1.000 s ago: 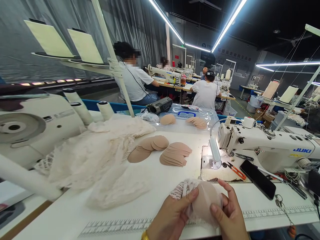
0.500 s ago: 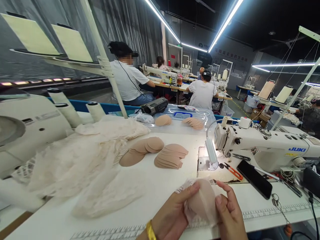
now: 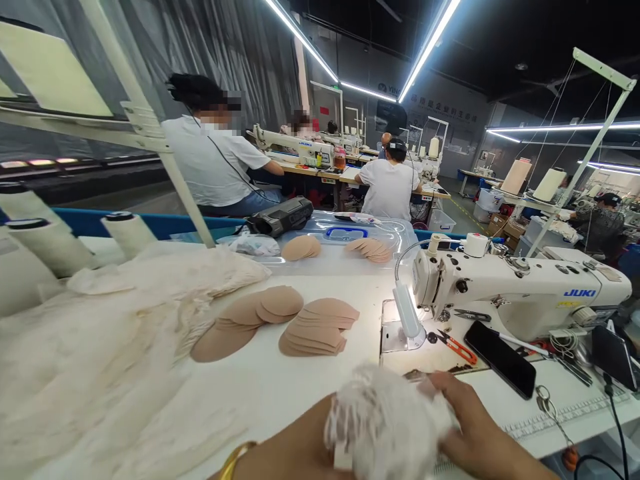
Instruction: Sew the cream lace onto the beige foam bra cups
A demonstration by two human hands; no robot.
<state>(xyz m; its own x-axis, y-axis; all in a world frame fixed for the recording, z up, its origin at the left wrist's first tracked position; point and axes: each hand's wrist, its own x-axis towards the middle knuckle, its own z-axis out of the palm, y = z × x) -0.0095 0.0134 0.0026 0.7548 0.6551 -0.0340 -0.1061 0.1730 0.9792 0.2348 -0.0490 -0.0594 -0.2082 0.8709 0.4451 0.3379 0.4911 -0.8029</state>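
Observation:
A white lace fabric piece (image 3: 383, 420) is bunched up at the near edge of the table, blurred by motion. My left hand (image 3: 295, 437), with a gold bracelet at the wrist, grips it from the left; the fabric hides most of its fingers. On the other side, my right hand (image 3: 473, 423) is closed on the fabric's right edge. Beyond my hands lie fanned beige pads (image 3: 317, 330), with another beige stack (image 3: 250, 317) to their left. A large heap of cream lace fabric (image 3: 110, 333) covers the left of the table.
At the right stands a white sewing machine (image 3: 520, 287) with a lit lamp (image 3: 407, 310). Orange-handled snips (image 3: 457, 347), a black phone (image 3: 500, 359) and keys (image 3: 547, 400) lie before it. Behind, a clear plastic box lid (image 3: 345, 257) bears more pads. Co-workers (image 3: 390, 183) sit ahead.
The lace piece has been turned, so white lace faces me where a beige pad showed between my hands. The view has swung slightly right and closer to the table.

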